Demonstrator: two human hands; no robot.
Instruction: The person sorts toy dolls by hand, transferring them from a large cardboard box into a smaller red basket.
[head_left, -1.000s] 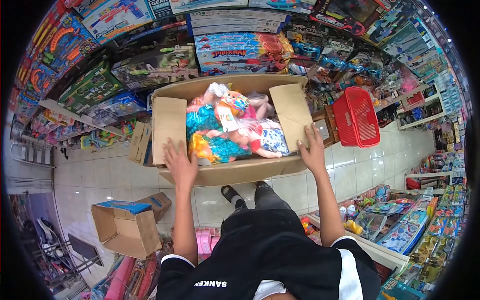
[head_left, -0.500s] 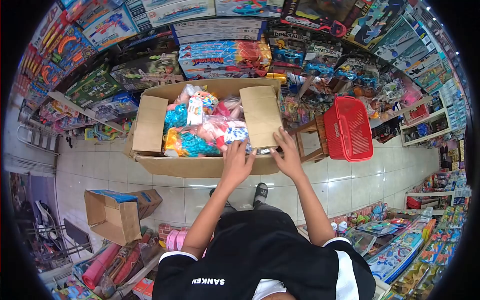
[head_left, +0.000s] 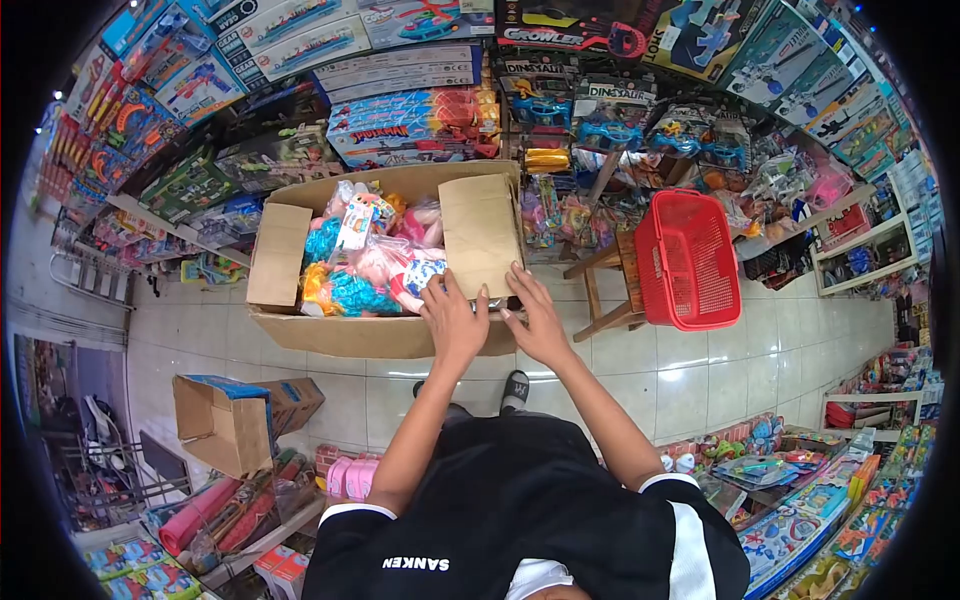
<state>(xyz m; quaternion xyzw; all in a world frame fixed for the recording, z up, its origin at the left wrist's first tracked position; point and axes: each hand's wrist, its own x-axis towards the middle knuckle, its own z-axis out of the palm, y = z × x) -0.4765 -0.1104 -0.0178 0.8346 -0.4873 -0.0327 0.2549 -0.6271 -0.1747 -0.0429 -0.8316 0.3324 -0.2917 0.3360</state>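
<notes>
A large cardboard box [head_left: 380, 337] stands open in front of me, full of bagged dolls [head_left: 365, 255] with blue and orange hair. My left hand [head_left: 457, 318] lies at the box's near edge, fingers spread over the bagged dolls beside the right flap. At the near right corner, my right hand [head_left: 535, 318] has its fingers apart and touches the edge of the raised right flap [head_left: 482, 235]. Neither hand is closed round anything. A small dark item shows partly between the hands, too hidden to make out.
Right of the box stand a wooden stool [head_left: 628, 270] and a red plastic basket [head_left: 690, 262]. A smaller open carton [head_left: 222, 425] is at the lower left. Shelves of boxed toys [head_left: 410, 125] line the far side, with more toys [head_left: 800, 510] at the lower right.
The box and both hands now appear farther left in view. My right hand has shifted along the flap's near corner, closer to my left hand.
</notes>
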